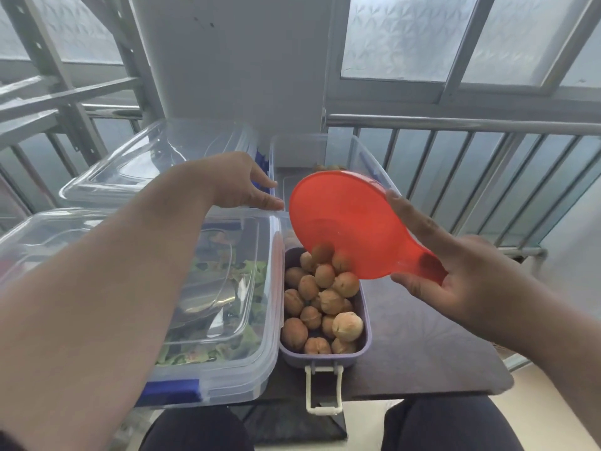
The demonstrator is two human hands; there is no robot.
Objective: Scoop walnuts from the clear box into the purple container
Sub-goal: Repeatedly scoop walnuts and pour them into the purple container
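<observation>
Right hand [461,281] gripped red scoop [351,222] by handle, tipped over purple container [364,349]; walnuts [320,307] rolled in. Left hand [237,183] flat on clear box [367,154] rim, probably steadying. Nuts hard, light, roll-prone; scoop stiff.

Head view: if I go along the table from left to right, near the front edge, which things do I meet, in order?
Lidded clear box with leaves inside → purple container full of walnuts → bare dark table. Above the container, the right hand tips an orange scoop.
</observation>
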